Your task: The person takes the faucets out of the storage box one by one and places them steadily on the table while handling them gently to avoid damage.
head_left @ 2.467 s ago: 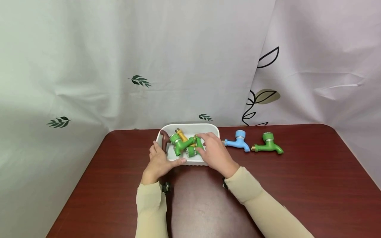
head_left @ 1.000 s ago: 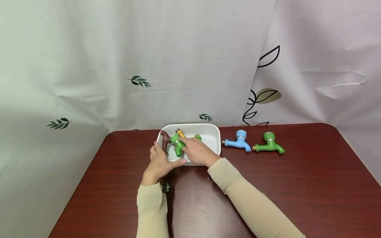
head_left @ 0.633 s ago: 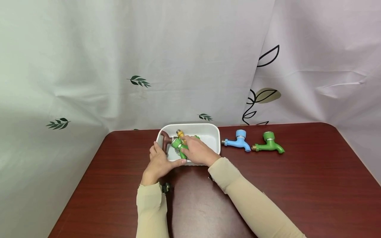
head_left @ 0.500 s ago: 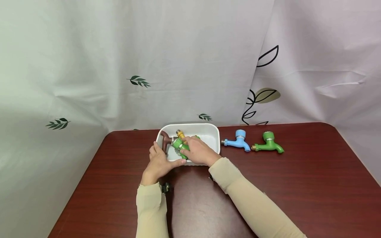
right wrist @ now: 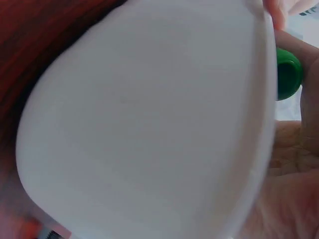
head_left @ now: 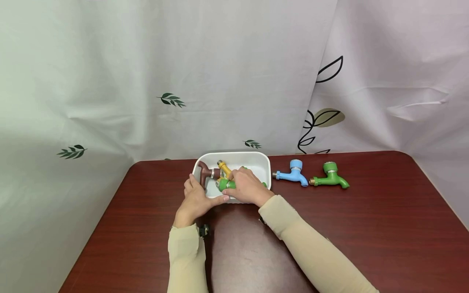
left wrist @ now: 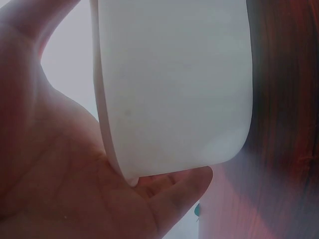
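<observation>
A white plastic tray (head_left: 253, 154) holds several taps. My left hand (head_left: 194, 204) grips its front left corner, thumb along the front rim and fingers at the left side; the left wrist view shows them round the tray wall (left wrist: 174, 89). Inside the tray, my right hand (head_left: 248, 187) pinches a green tap (head_left: 226, 184) by its knob end, covering most of its body. A brown tap (head_left: 203, 174) lies at the left end and a yellow tap (head_left: 224, 167) behind the fingers. In the right wrist view, a green round opening (right wrist: 289, 74) shows past the tray wall.
To the right of the tray, a blue tap (head_left: 293, 176) and another green tap (head_left: 331, 179) lie on the dark red table (head_left: 366, 228). A pale curtain (head_left: 234, 81) with leaf prints hangs behind the table's back edge.
My right hand has moved left from the tray's right part to the upper green tap and turned it, bringing its knob right and down, clear of the brown tap. My left hand stays put.
</observation>
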`<state>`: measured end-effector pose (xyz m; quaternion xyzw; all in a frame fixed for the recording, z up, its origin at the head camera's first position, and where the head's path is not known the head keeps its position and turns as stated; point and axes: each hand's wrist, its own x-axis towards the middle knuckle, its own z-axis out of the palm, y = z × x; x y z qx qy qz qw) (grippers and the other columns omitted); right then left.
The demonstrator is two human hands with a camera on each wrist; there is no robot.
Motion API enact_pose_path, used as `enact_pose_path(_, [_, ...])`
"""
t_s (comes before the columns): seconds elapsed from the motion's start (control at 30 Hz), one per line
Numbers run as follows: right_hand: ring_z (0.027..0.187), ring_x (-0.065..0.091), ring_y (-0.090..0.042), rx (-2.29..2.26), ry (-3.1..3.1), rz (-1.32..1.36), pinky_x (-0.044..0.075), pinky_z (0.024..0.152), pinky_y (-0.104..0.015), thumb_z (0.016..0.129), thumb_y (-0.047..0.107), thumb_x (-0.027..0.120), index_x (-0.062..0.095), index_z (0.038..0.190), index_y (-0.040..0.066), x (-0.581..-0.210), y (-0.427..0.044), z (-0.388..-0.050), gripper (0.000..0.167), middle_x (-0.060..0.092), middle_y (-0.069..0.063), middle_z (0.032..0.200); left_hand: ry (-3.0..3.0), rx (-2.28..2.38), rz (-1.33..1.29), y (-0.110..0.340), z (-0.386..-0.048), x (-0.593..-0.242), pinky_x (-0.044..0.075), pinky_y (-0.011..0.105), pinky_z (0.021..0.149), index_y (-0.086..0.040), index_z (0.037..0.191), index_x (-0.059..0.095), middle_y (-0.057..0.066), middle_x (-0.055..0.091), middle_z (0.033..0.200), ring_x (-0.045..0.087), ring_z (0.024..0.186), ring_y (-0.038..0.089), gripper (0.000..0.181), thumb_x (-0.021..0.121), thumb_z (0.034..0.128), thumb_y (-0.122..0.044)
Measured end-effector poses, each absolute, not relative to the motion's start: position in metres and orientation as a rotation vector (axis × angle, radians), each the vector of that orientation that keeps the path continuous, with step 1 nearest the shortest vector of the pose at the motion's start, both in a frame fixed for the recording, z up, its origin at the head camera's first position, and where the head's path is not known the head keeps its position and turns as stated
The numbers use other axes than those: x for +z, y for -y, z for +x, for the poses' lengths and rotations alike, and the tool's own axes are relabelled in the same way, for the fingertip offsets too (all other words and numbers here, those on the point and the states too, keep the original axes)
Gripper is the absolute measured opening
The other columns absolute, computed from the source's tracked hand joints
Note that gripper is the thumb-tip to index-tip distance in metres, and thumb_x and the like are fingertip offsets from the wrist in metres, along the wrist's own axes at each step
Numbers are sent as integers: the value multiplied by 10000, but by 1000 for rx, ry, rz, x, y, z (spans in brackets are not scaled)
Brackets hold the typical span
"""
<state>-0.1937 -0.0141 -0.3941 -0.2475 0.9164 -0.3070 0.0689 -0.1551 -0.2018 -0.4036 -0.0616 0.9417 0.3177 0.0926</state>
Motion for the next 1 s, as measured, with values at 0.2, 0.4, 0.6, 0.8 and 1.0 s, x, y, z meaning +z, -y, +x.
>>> enact_pose_path(0.2, [955,556,-215,-963,-2720,-827,483,860,-376,892,220,751,733,1090,-7,-389,6,-192,301,656,-136,1042,-2797,953,-176,202,-155,-403,299,592,1116,131,1517,-136,358,-7,1564,99,1441,526,1431,844,735,-559])
enact_pose_path(0.4, [1028,584,-227,-912,-2702,-944,471,949,-385,880,102,743,788,1025,33,-385,-3,-189,167,712,-72,1017,-2777,958,-181,204,-153,-403,304,582,1117,112,1522,-152,340,-15,1568,105,1442,496,1431,837,740,-564])
enact_pose_path(0.6, [1069,611,-237,-887,-2676,-1065,488,949,-384,804,-73,665,796,1005,19,-380,-10,-188,257,726,-75,1037,-2789,971,-181,203,-154,-403,301,585,1118,122,1520,-142,352,7,1559,116,1435,504,1429,842,735,-555])
enact_pose_path(0.8, [1093,619,-273,-833,-2743,-1112,492,968,-392,762,-126,685,786,972,-9,-377,-12,-182,261,678,-108,1067,-2780,962,-179,203,-154,-403,301,581,1119,124,1518,-145,349,-3,1563,111,1436,500,1431,844,737,-554])
enact_pose_path(1.0, [794,618,-175,-871,-2877,-1147,524,749,-330,762,-89,778,785,816,41,-380,-13,-180,141,696,-33,845,-2778,960,-185,203,-153,-403,299,588,1118,127,1517,-138,354,-3,1562,109,1436,502,1430,851,735,-546])
